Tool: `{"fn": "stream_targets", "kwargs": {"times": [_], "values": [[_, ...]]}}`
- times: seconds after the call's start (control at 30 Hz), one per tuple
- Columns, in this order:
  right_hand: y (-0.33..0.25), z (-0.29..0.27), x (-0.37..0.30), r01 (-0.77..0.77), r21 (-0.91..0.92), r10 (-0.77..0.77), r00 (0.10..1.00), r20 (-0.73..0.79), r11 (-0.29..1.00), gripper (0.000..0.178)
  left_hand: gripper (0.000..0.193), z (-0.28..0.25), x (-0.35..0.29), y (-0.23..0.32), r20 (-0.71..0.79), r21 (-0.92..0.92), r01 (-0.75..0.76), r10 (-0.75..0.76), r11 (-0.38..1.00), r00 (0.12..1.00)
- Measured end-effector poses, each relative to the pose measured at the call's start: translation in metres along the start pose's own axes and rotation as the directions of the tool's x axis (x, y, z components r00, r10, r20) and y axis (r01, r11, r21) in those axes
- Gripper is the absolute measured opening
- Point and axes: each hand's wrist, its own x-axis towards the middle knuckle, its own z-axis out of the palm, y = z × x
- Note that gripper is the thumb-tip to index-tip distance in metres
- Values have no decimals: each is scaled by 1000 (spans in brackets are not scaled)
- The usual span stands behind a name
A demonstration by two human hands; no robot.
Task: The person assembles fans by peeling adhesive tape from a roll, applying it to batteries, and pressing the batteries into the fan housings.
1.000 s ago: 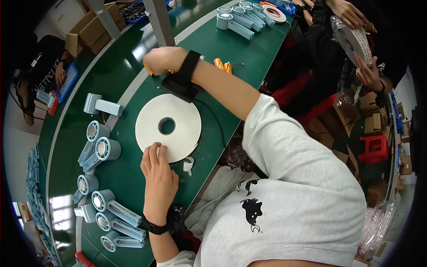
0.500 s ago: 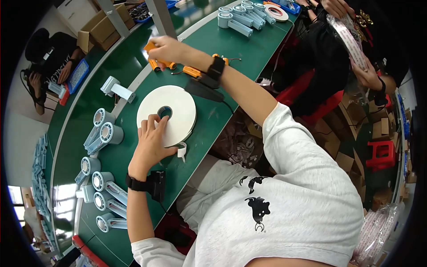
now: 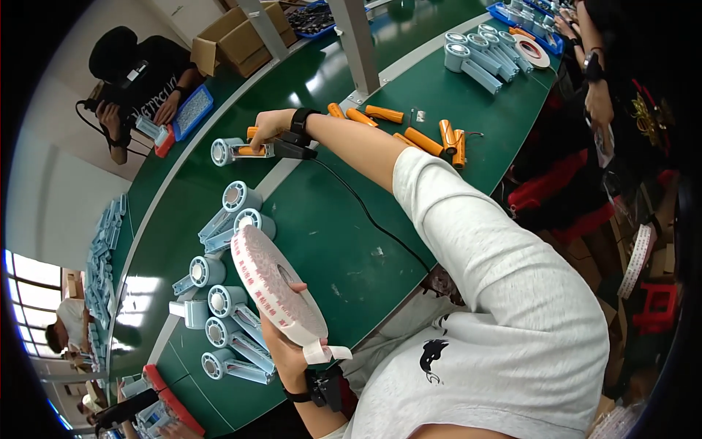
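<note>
My left hand (image 3: 284,353) grips a big roll of white tape (image 3: 272,301), tilted up on its edge, with fingers at its core. A loose tape end hangs near my wrist. Farther off, my right hand (image 3: 272,130) is closed on an orange cylindrical battery at a light-blue handheld fan (image 3: 227,152) lying on the table. Orange also shows inside the fan's open handle; my fingers partly hide it. Several loose orange batteries (image 3: 423,140) lie to the right of that hand. More light-blue fans (image 3: 223,300) stand left of the tape.
The green table (image 3: 344,256) curves past a metal post (image 3: 355,51). Several fans (image 3: 479,62) and another tape roll (image 3: 531,51) sit at the far right. A black cable (image 3: 365,205) runs from my right wrist. A co-worker (image 3: 139,80) works across the table beside a blue tray (image 3: 193,113).
My left hand has lifted the tape roll off the table and tilted it up. My right hand has brought an orange battery to the fan on the left. The view has shifted.
</note>
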Motion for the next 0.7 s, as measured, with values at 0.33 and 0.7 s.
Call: {"fn": "stream_targets", "kwargs": {"times": [0.33,0.7], "values": [[-5,-33,-74,178,292,-183,983,-11,940,31,88,0,26,-24,33,163,-210,207,964,978],[-68,105,-325,279,655,-146,957,-251,702,30,93,16,4,-28,-276,721,44,228,691,934]]}}
